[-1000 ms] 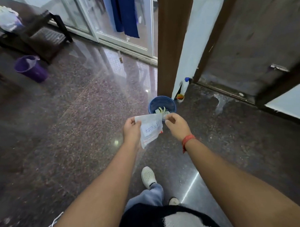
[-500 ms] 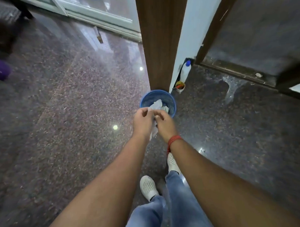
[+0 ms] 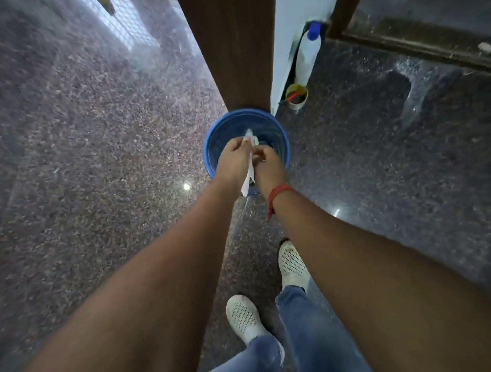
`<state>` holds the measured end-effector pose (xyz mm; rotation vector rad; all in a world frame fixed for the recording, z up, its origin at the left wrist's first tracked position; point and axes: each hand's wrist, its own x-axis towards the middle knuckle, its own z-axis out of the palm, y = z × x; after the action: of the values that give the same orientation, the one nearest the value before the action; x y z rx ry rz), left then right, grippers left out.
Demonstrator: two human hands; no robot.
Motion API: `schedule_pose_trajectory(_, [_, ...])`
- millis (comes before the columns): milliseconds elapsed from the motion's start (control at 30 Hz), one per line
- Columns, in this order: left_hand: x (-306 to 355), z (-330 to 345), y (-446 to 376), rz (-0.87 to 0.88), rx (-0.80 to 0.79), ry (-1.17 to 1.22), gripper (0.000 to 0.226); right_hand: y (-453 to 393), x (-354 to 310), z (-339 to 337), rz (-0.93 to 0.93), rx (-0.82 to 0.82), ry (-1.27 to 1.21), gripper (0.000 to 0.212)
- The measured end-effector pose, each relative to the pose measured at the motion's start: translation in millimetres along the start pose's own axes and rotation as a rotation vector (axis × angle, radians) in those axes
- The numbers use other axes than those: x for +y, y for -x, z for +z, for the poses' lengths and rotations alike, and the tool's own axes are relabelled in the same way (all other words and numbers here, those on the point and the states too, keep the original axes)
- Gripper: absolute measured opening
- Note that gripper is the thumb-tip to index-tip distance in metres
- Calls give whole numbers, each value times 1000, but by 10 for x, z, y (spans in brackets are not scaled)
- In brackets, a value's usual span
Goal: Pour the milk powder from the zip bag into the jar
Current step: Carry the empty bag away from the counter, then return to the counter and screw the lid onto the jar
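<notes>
Both hands are stretched out together over a blue bucket point(image 3: 281, 140) that stands on the speckled stone floor point(image 3: 85, 163) just beyond them. The left hand point(image 3: 233, 161) has its fingers curled around the upper edge of the zip bag point(image 3: 249, 174), and the right hand point(image 3: 267, 164) pinches the same bag from the other side, so the two hands press close with the bag squeezed flat between them. The bag shows only as a thin white strip: its top pokes up past the fingertips above the bucket's inside, and its lower corner hangs down between the wrists. A red thread band point(image 3: 278, 194) circles the right wrist. Just past the bucket, ahead of the hands, a dark wooden door edge point(image 3: 231, 52) rises from the floor. Ahead and to the right of the right hand, a white bottle with a blue cap point(image 3: 308, 55) leans by a pale wall, with a small yellow cup point(image 3: 297, 95) at its base. Below the forearms, two white shoes point(image 3: 243, 318) and blue jeans point(image 3: 308, 331) are in view.
</notes>
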<state>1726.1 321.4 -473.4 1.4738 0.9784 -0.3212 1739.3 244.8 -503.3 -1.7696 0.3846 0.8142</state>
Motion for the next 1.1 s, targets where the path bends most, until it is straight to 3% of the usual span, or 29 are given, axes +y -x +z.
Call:
schedule_pose_trajectory(233, [-65, -13, 496, -14, 14, -85, 17, 414, 87, -316, 18, 74, 80, 25])
schedule_pose_trajectory(500, [588, -398, 1894, -12, 114, -3, 22, 1676, -877, -518, -51, -36, 214, 24])
schedule_pose_trajectory(767, [819, -1436, 3726, 4, 432, 150, 28, 3318, -1780, -73, -268, -326, 392, 19])
schedule_pose_trajectory(933, [259, -2045, 4782, -31, 665, 351, 32, 4426, -1714, 480, -377, -607, 573, 28])
schedule_pose_trajectory(1100, [-724, -2290, 6065, -38, 891, 541, 31, 5668, -1164, 908, -511, -842, 775, 32])
